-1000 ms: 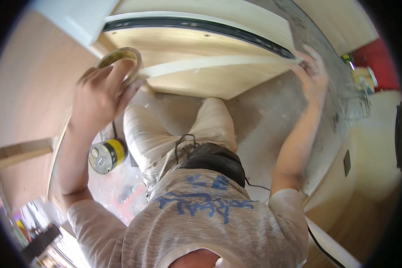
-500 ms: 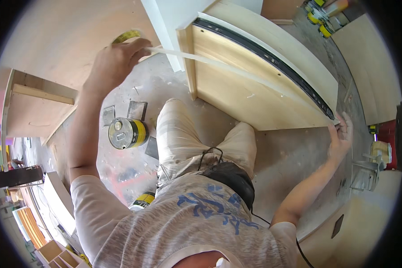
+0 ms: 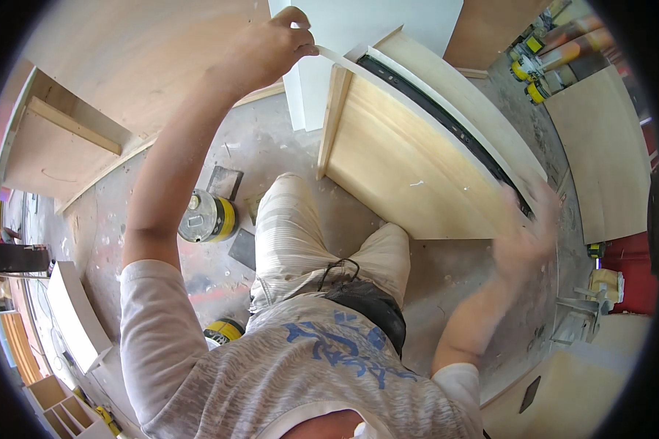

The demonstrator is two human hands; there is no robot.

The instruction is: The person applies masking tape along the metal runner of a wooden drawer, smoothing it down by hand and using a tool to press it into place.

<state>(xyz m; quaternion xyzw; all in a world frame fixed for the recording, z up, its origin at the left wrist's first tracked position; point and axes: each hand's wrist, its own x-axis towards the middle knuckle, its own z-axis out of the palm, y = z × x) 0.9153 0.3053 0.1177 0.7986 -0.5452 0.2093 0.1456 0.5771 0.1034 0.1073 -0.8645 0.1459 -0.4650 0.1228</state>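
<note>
1. While the left hand (image 3: 289, 45) is raised beyond the near end of the drawer-like wooden box, its fingers are curled closed, pinching a pale strip of tape (image 3: 351, 67) between thumb and fingertips.
2. The strip runs from that grip over the box's left corner and along the lower side of a black metal drawer slide (image 3: 447, 119); its far end cannot be made out.
3. The right hand (image 3: 523, 230) is blurred at the right end of the wooden side panel (image 3: 406, 157); I cannot tell how far open it is or whether it has hold of anything.
4. The panel stands on edge in front of the person's 2 knees, the slide fixed along its upper part and a curved pale board (image 3: 458, 91) just behind.
5. A white panel (image 3: 373, 36) stands behind the box's left corner.
6. On the stained floor (image 3: 447, 293), left of the knees, is a metal can (image 3: 209, 217) with a yellow and black band, near 2 dark flat pieces (image 3: 225, 183); a 2nd yellow-banded can (image 3: 225, 331) shows beside the shirt.
7. At lower left lies a wooden box with compartments (image 3: 51, 391).
</note>
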